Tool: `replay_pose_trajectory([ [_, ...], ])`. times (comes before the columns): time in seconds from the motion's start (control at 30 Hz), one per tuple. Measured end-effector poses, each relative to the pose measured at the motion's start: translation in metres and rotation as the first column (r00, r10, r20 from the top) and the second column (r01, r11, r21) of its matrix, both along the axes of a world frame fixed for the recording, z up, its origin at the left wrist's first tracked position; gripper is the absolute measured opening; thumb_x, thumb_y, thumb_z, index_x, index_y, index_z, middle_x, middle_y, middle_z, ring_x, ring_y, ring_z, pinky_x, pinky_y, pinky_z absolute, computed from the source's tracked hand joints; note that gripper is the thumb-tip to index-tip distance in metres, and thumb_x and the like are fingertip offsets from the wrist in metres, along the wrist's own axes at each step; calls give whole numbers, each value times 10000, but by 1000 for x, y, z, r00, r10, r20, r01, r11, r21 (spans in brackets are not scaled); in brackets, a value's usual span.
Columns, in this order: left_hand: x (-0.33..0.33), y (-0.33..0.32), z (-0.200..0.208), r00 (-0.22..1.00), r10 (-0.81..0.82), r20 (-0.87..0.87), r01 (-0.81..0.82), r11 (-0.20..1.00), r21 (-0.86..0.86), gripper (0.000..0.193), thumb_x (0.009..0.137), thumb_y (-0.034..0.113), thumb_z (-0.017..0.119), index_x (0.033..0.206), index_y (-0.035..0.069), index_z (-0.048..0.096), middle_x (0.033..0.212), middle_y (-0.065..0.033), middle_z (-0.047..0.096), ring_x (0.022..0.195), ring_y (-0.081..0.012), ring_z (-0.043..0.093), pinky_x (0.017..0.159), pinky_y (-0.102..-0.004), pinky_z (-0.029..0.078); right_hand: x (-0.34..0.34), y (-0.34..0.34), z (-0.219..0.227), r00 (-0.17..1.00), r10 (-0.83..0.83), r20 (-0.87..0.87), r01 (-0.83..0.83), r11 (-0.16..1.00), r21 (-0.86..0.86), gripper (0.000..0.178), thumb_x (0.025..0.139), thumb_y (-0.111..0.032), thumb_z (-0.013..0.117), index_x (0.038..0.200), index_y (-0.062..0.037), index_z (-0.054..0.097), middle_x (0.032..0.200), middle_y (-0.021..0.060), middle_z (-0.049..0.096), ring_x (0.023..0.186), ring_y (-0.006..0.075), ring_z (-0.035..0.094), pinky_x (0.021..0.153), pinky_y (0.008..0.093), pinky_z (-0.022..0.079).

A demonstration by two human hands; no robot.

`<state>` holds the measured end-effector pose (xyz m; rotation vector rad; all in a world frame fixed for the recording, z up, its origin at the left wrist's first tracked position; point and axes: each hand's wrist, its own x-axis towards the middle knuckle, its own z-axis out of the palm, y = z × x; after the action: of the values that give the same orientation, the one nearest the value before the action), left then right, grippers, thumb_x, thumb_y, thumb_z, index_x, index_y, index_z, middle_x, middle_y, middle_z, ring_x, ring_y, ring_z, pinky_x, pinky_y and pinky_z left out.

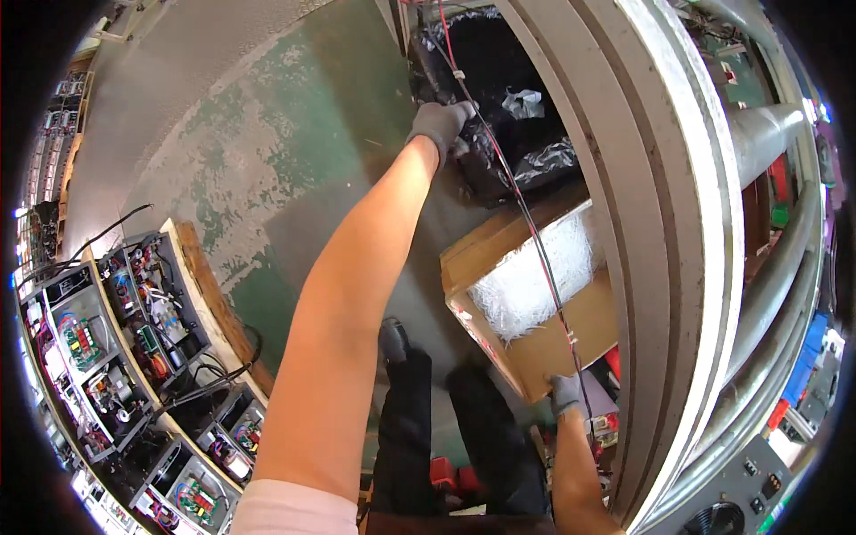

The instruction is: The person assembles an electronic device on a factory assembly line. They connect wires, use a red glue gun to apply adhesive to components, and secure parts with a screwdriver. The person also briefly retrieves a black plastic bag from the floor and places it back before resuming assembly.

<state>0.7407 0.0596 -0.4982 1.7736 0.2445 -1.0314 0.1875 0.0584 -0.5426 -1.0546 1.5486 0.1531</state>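
My left hand (439,125), in a grey glove, reaches far forward. Its fingers are curled at the left edge of a black plastic bag (486,62), where the plastic bunches beneath them. Nearer to me stands an open cardboard box (557,334) with a white bundle of thin strands (526,285) inside. My right hand (565,393), also gloved in grey, closes on the box's near edge; part of its grip is hidden. A red and black cable (532,227) runs across the bag and box, passing close to both hands. I cannot tell whether either touches it.
A grey metal frame (637,223) rises just right of the box. At the left, open electronic units (107,392) with circuit boards and loose black leads stand by a wooden edge (209,290). The worn green floor (294,116) lies ahead. A red object (444,473) is near my legs.
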Motion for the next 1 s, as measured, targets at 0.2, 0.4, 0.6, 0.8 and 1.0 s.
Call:
replay_pose_trajectory([
  [0.2, -90, 78, -8, 975, -171, 141, 173, 985, -3, 964, 785, 584, 598, 1441, 0, 202, 1482, -195, 253, 1354, -294, 290, 1087, -359, 255, -38, -1, -30, 965, -261, 36, 258, 964, 67, 231, 739, -99, 612, 957, -26, 642, 889, 75, 622, 743, 185, 583, 662, 332, 479],
  [0.4, -234, 136, -39, 955, -274, 114, 286, 953, -104, 1011, 727, 334, 722, 1453, 75, 67, 1401, -203, 347, 1278, -300, 378, 996, -414, 381, 33, 19, -31, 954, 126, -271, -159, 982, -105, 195, 752, -124, 621, 926, -40, 647, 864, 68, 620, 674, 180, 561, 601, 326, 469],
  [0.6, -238, 110, -123, 908, -333, 255, 353, 935, -33, 674, 777, 138, 636, 1352, 52, 295, 1155, -150, 590, 999, -262, 613, 850, -369, 488, 77, -3, -33, 994, -109, -32, 85, 899, -430, 275, 758, -140, 643, 1014, -43, 620, 906, 75, 622, 702, 175, 567, 604, 313, 472],
  [0.8, -239, 138, -37, 979, -52, -199, 12, 980, -198, 567, 865, 169, 587, 1360, 46, 340, 1168, -86, 549, 894, -173, 601, 738, -299, 513, 73, -2, -6, 997, 52, 59, -27, 931, -363, 364, 764, -156, 665, 1102, -46, 593, 948, 83, 624, 730, 170, 572, 608, 300, 476],
  [1.0, -327, 342, 22, 979, -169, -110, 195, 930, 310, 295, 860, 203, 582, 1043, -27, 606, 862, -116, 630, 758, -202, 591, 646, -365, 470, -14, 115, 99, 937, 314, 154, -283, 940, -191, 456, 769, -172, 688, 1191, -48, 566, 989, 91, 627, 758, 165, 577, 611, 287, 479],
])
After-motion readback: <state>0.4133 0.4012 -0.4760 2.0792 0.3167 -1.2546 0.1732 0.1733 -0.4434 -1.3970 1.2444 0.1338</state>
